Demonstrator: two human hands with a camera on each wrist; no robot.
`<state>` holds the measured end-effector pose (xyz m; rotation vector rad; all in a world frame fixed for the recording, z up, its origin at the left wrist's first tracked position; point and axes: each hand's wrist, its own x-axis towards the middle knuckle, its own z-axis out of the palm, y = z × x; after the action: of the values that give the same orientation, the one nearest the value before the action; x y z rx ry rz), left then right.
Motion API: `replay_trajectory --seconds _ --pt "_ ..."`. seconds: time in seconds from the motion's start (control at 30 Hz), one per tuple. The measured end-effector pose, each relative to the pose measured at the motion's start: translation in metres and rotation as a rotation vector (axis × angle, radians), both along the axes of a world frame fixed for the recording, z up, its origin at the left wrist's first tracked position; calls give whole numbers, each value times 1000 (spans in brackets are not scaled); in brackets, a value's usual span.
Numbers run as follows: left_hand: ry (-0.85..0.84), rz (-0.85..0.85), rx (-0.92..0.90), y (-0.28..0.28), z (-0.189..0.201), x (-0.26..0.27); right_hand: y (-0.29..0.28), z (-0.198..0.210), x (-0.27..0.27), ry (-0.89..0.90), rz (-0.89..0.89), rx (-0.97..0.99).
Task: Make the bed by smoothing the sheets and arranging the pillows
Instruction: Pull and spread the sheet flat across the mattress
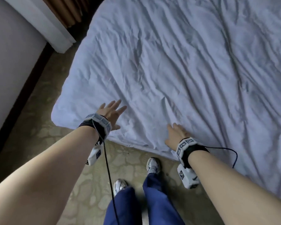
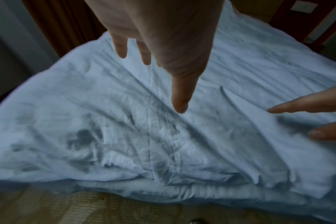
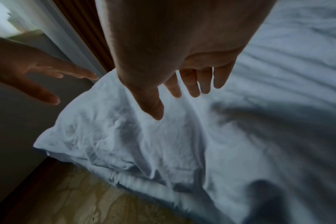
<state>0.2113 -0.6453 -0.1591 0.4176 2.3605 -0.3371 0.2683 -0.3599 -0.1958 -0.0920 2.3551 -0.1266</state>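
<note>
A wrinkled white sheet point(image 1: 177, 65) covers the bed and fills most of the head view. My left hand point(image 1: 112, 112) hovers flat over the sheet near the bed's near corner point(image 1: 58, 114), fingers straight and spread. My right hand point(image 1: 177, 135) lies palm-down at the sheet's near edge, fingers straight. In the left wrist view my left hand point(image 2: 163, 53) hangs just above the creased sheet point(image 2: 125, 136), and fingertips point(image 2: 278, 109) of the right hand enter at the right. The right wrist view shows my right hand point(image 3: 182, 75) above the sheet point(image 3: 125, 144). No pillow is in view.
A patterned beige carpet point(image 1: 81, 179) runs along the bed's near side, where my feet in silver shoes point(image 1: 152, 164) stand. A white wall point(image 1: 11, 54) with dark skirting is at the left. Brown curtains point(image 1: 66, 8) hang past the far corner.
</note>
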Motion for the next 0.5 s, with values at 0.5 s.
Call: replay_trajectory --seconds 0.5 --pt "98 -439 254 -97 -176 -39 -118 -142 15 350 -177 257"
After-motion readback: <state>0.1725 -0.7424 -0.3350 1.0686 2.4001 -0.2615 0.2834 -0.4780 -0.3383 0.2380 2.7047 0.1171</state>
